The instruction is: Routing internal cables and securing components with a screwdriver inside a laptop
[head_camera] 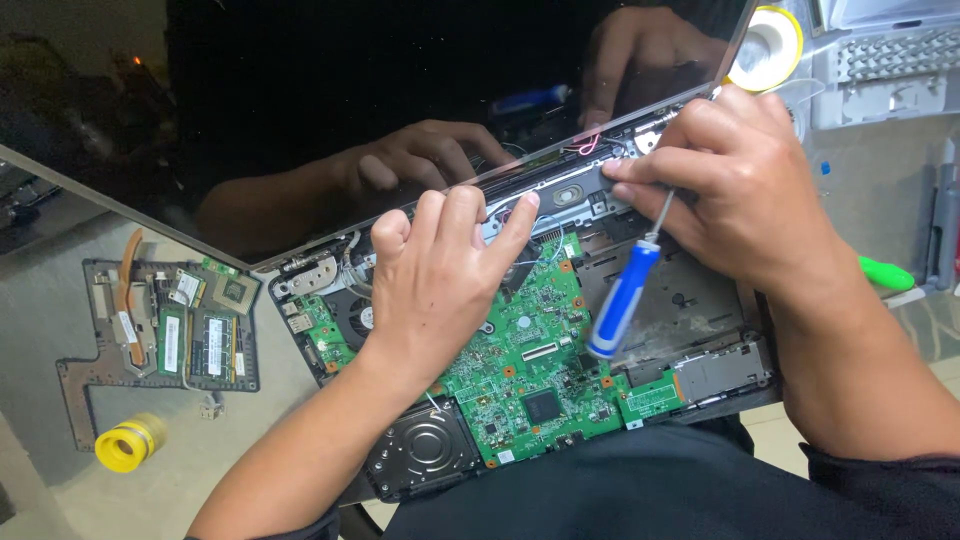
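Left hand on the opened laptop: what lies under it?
The left hand rests on the green circuit board, fingertips at the grey hinge strip. Whatever board parts sit beneath the palm are covered.

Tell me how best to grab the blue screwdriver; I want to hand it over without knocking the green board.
Probably by the blue and white handle, coming from below right. It slants free above the laptop base, while the thin shaft runs up into the right hand. The left hand covers the green board on the other side.
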